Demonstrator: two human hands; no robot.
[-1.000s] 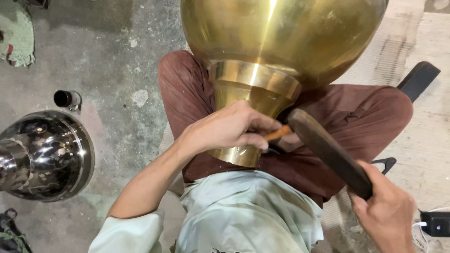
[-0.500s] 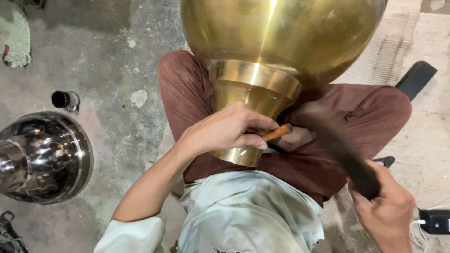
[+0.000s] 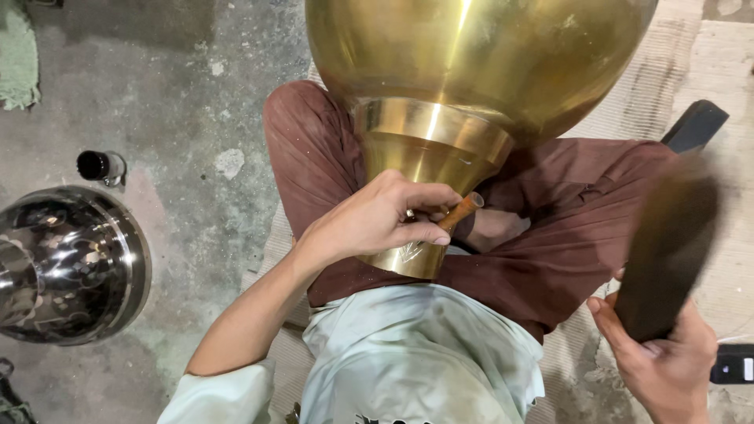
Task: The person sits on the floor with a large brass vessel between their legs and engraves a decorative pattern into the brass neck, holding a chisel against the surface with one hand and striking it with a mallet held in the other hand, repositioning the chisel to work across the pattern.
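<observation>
A large brass vessel (image 3: 479, 71) rests on my lap, its stepped neck (image 3: 424, 149) pointing toward me between my brown-trousered legs. My left hand (image 3: 377, 220) is closed around a small tool with an orange wooden handle (image 3: 462, 210), held against the neck's rim. My right hand (image 3: 664, 365) grips a dark flat wooden mallet (image 3: 667, 243), raised off to the right and blurred by motion, well apart from the tool.
A shiny chrome-coloured metal vessel (image 3: 63, 263) lies on the concrete floor at left, with a small dark cylinder (image 3: 100, 166) behind it. A green cloth (image 3: 17, 55) is at top left. A dark block (image 3: 695, 124) and a black device (image 3: 732, 363) lie at right.
The mallet has swung away from the tool's handle, out to the right and upward. My left hand and the tool stay in place on the neck.
</observation>
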